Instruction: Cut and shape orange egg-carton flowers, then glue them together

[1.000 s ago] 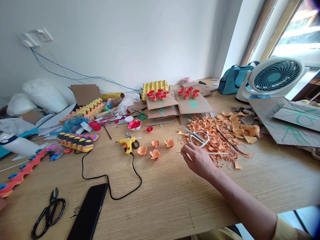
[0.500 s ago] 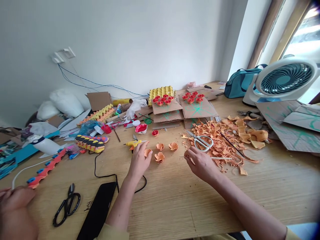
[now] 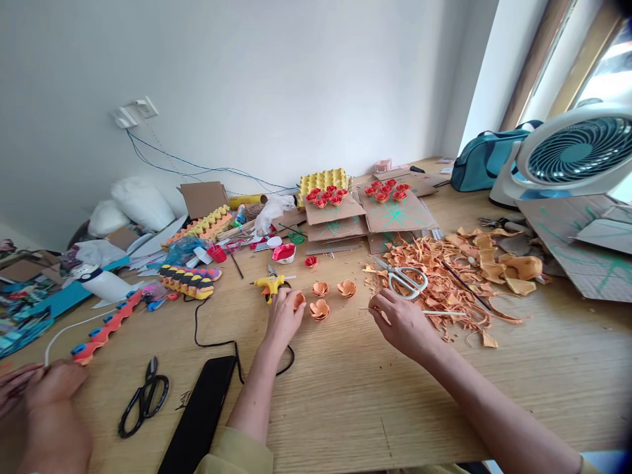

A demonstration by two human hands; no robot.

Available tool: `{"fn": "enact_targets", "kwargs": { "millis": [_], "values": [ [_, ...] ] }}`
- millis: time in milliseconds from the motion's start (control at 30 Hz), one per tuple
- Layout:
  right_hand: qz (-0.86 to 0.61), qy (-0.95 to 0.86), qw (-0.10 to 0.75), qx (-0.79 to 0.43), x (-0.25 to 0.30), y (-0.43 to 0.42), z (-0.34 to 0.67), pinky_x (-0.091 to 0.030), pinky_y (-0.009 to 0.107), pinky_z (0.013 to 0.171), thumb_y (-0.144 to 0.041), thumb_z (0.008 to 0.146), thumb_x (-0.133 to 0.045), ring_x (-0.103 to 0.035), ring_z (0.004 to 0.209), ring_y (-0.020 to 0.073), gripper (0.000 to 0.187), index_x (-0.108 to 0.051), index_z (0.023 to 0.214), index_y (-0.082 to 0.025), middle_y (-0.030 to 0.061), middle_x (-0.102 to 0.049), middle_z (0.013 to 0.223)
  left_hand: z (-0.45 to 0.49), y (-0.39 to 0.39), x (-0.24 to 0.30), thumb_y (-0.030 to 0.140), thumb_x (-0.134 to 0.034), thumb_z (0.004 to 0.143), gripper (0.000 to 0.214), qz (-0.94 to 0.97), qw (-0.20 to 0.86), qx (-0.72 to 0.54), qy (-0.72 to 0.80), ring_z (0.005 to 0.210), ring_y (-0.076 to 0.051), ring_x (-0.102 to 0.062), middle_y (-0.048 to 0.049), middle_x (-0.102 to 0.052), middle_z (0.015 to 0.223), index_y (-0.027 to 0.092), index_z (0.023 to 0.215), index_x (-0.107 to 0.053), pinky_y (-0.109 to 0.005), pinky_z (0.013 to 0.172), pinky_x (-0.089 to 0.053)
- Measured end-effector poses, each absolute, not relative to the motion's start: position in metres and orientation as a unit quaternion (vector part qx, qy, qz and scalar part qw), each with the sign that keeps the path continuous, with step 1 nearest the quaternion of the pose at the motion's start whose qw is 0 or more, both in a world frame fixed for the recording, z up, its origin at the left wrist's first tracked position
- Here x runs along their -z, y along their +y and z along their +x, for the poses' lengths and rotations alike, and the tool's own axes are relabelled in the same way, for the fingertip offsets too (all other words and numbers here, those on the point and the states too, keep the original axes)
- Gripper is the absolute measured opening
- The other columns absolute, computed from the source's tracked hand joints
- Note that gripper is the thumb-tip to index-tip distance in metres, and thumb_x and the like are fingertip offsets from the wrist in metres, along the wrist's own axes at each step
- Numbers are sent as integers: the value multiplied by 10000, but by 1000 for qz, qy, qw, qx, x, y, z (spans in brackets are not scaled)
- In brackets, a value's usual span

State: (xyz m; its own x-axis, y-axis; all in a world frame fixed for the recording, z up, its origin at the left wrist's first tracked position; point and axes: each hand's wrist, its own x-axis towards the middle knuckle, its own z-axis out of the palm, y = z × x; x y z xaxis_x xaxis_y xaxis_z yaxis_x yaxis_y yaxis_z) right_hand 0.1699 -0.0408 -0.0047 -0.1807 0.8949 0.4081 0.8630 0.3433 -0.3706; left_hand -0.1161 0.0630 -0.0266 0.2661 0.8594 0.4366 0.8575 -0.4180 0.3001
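My left hand (image 3: 285,319) is closed around the side of a small orange cup-shaped flower (image 3: 299,301), which its fingers partly hide. Just beyond it lies a yellow glue gun (image 3: 270,283). Three more orange flowers (image 3: 320,310) stand to its right, their petals spread. Between the fingertips of my right hand (image 3: 401,321) is a thin pale stick (image 3: 447,313), held low over the table and poking out on both sides. White-handled scissors (image 3: 407,282) rest just beyond that hand, on a heap of orange scraps (image 3: 444,283).
Another person's hands (image 3: 54,388) are at the left, by a red bumpy strip (image 3: 108,326). Black scissors (image 3: 144,398) and a black flat object (image 3: 200,415) lie in front. Cardboard pieces with red flowers (image 3: 326,195), a red-stained cup (image 3: 284,253) and a fan (image 3: 573,155) stand farther back.
The view has shifted slightly, so most things appear farther right. My left fingers have curled in more around the orange flower. My right hand keeps its pinch on the stick.
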Motion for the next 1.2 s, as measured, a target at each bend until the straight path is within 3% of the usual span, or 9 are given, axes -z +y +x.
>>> {"fn": "enact_targets", "kwargs": {
  "millis": [300,500,600,700,767,867,967,1133,1200],
  "values": [
    [-569,-767,294,-24,4,-41,170,-381,253,634,-178,969,-447,-579,743,151,176,-588,866,-196,38,-608,885,-119,61,17,153,-572,875,214,781,25,-315,539,1049,-268,-622,-93,-661,1095,195,1074,-636,-445,960,-503],
    [-567,-759,318,-27,5,-40,171,-377,254,617,-178,968,-437,-563,711,152,180,-584,868,-201,41,-597,876,-102,47,-5,170,-580,883,242,747,23,-406,525,1124,-244,-598,-98,-611,1152,208,1119,-614,-421,1021,-484],
    [-564,-754,335,-33,6,-38,173,-401,251,636,-187,985,-409,-565,718,149,192,-573,883,-200,47,-585,898,-68,26,-11,180,-655,847,211,771,71,-433,462,1071,-233,-610,-78,-610,1096,219,1054,-637,-393,974,-514],
    [-562,-743,360,-44,5,-38,177,-410,248,637,-199,988,-412,-573,740,153,180,-575,910,-200,51,-582,916,-30,4,-7,142,-654,849,274,806,142,-408,404,1040,-219,-621,-72,-625,1074,222,1109,-628,-383,966,-516],
    [-573,-730,369,-44,5,-39,179,-393,247,604,-226,988,-432,-568,721,152,171,-589,925,-206,46,-587,915,-11,-8,0,149,-672,844,300,807,182,-401,395,1032,-219,-618,-76,-612,1073,226,1130,-628,-375,941,-531],
    [-593,-716,367,-35,4,-40,181,-360,245,558,-264,989,-454,-547,654,135,174,-611,929,-216,34,-600,913,2,-19,13,111,-667,822,395,806,253,-378,380,1010,-214,-619,-86,-600,1137,248,1188,-608,-287,731,-573],
    [-587,-719,369,-41,4,-42,180,-365,243,569,-260,982,-468,-550,642,127,166,-619,924,-219,28,-607,906,3,-21,24,79,-692,772,516,797,274,-376,385,1013,-221,-613,-87,-620,1196,250,1243,-569,-277,680,-551],
    [-583,-720,372,-61,4,-41,180,-374,250,594,-248,971,-468,-558,660,136,163,-613,907,-212,35,-613,898,0,-21,29,139,-731,754,461,754,319,-376,434,670,-114,-540,-71,-681,1101,189,1191,-596,-242,594,-466],
    [-582,-717,376,-76,5,-40,181,-377,255,606,-245,964,-467,-553,663,141,152,-602,902,-209,36,-618,889,0,-22,27,206,-737,769,414,744,357,-369,429,635,-96,-514,-68,-689,1054,167,1164,-616,-224,578,-443]
  ]
}}
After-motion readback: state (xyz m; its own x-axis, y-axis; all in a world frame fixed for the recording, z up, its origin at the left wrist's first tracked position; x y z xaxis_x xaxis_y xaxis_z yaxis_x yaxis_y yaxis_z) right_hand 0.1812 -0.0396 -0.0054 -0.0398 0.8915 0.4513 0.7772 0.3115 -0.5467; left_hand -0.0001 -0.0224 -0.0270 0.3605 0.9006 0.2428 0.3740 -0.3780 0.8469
